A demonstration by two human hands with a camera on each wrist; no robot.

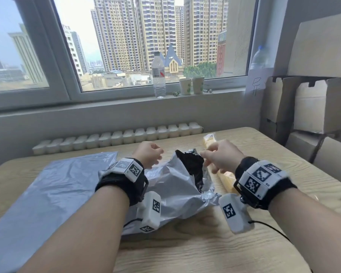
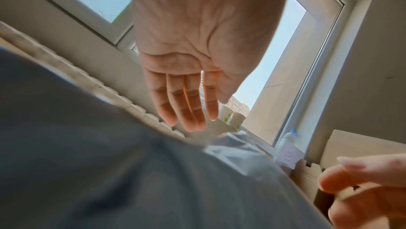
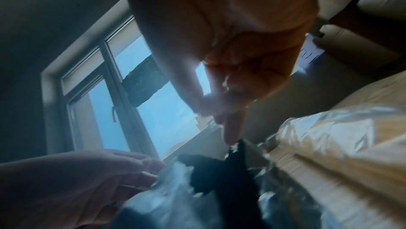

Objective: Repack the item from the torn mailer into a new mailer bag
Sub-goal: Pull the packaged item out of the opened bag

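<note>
The torn mailer (image 1: 173, 186) lies crumpled at the table's middle, silver-grey outside, with its black lining (image 1: 191, 164) showing at the rip. A new grey mailer bag (image 1: 53, 186) lies flat to its left. The item, a long pale-yellow pack in clear wrap (image 1: 227, 179), lies on the table just right of the torn mailer, partly under my right hand. My left hand (image 1: 150, 154) hovers above the torn mailer with relaxed fingers (image 2: 189, 107) and holds nothing. My right hand (image 1: 217, 157) is over the item, its index fingertip (image 3: 229, 137) at the torn black edge (image 3: 219, 168).
The wooden table (image 1: 185, 251) has bare room in front of me. A radiator (image 1: 116, 137) runs behind it. On the sill stand a water bottle (image 1: 158, 75) and two paper cups (image 1: 191, 85). Cardboard boxes (image 1: 313, 99) are stacked at the right.
</note>
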